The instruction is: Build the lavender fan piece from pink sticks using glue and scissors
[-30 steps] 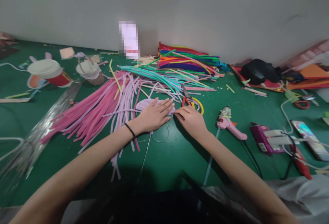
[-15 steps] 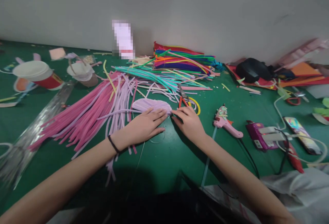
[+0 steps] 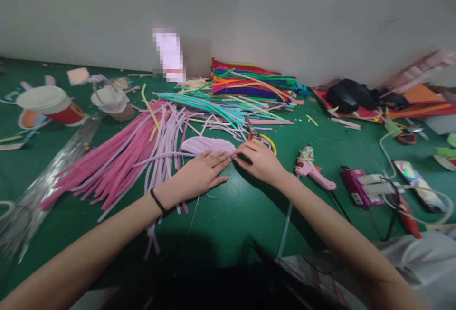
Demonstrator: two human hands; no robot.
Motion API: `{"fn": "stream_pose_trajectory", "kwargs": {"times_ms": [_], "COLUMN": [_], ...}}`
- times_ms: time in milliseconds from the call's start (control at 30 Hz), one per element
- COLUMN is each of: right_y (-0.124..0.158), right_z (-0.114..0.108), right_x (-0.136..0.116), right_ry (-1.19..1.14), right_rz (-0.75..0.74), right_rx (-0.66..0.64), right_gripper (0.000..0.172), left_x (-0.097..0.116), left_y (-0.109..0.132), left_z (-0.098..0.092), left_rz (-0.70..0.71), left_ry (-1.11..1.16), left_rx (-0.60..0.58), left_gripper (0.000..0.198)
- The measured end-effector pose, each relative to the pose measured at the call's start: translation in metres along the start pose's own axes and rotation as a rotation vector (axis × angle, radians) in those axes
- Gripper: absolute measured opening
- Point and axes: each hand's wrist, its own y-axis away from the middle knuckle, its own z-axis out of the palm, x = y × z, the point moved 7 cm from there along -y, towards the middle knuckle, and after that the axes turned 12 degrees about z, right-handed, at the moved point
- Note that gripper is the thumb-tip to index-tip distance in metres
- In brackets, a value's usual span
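A lilac oval made of pipe cleaners [image 3: 199, 144] set side by side lies on the green table, and a loose lilac stem runs out to its left. My left hand [image 3: 204, 172] rests flat on its near edge with the fingers stretched out. At the right end of the oval, the bent fingers of my right hand [image 3: 258, 160] pinch its tip; the exact grip is partly hidden. Just behind that hand lie pliers [image 3: 253, 132] with red and yellow handles, partly covered by it.
Pink pipe cleaners [image 3: 107, 163] spread out on the left, and a multicoloured pile [image 3: 252, 84] lies by the wall. Two cups [image 3: 50, 103] stand far left. To the right are a pink glue gun [image 3: 313, 172], a purple box [image 3: 356, 189] with cables, and a phone [image 3: 420, 186].
My right hand has moved slightly left, its fingers now more bent and closed at the oval's right tip. The left hand stays flat on the oval.
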Motion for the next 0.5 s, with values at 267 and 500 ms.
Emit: {"fn": "stream_pose_trajectory", "kwargs": {"times_ms": [267, 500], "right_y": [-0.0018, 0.0014], "right_z": [0.0045, 0.0046], "right_x": [0.0007, 0.0053], "right_ry": [0.086, 0.168], "right_rz": [0.048, 0.057], "right_rx": [-0.017, 0.012], "right_gripper": [0.018, 0.018], "left_x": [0.0007, 0.0016], "left_y": [-0.0008, -0.0016], "left_z": [0.0007, 0.0030], "left_rz": [0.004, -0.007], "left_ry": [-0.025, -0.029], "left_rx": [-0.015, -0.024], "left_gripper": [0.049, 0.047]}}
